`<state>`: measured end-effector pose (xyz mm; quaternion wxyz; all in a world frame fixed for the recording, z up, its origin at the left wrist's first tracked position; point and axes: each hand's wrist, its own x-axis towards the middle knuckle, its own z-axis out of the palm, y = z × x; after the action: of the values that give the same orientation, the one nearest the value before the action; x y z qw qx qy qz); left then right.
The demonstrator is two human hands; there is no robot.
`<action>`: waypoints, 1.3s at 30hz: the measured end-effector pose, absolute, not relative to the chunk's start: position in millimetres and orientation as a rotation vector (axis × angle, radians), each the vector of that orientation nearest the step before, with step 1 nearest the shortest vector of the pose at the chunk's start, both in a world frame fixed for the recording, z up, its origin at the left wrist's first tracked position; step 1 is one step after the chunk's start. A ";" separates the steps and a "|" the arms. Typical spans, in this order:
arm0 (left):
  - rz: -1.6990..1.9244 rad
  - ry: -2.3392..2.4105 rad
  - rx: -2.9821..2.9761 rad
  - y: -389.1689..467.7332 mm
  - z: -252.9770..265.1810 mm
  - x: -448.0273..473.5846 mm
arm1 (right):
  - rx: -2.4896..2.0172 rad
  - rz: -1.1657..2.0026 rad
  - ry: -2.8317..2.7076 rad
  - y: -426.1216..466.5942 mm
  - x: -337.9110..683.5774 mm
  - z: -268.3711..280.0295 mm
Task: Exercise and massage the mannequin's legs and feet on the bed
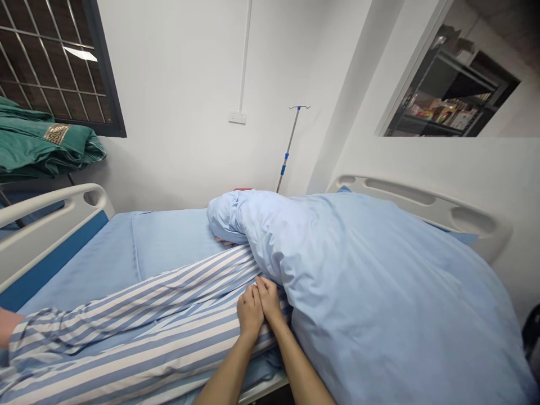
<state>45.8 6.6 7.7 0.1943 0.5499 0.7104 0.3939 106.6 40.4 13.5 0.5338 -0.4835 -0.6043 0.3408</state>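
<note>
Side by side, my left hand [250, 308] and my right hand [269, 295] rest at the upper thigh of a lying figure in blue-and-white striped trousers [169, 337]. The fingers of both hands are curled in, closed on the trouser cloth. Just right of my right hand, the edge of a light blue quilt [363, 281] is bunched and covers the figure's upper body. Part of the figure's hand [224, 242] shows under the quilt's far corner. A bare ankle [9, 326] sticks out at the left edge. My fingertips are partly hidden.
The bed has a blue sheet [177, 230], a footboard [54, 225] at left and a headboard [422, 199] at right. An IV pole [291, 140] stands behind it by the wall. Green folded cloth [46, 140] lies beyond the footboard.
</note>
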 end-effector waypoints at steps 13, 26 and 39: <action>0.957 2.073 1.668 2.2 8.1 51.6 | -1.274 0.601 -1.447 50.8 129.6 7.9; 0.876 2.111 1.752 -25.2 -6.2 -14.5 | -1.336 0.434 -1.471 46.1 130.5 7.4; 0.575 2.554 1.538 -137.3 -23.9 -295.5 | -1.490 0.323 -1.648 47.0 128.4 1.4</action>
<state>-295.5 -137.3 -23.9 0.0528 0.5058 0.8400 0.1892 128.4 47.0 1.4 0.4335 -0.5981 -0.6615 0.1295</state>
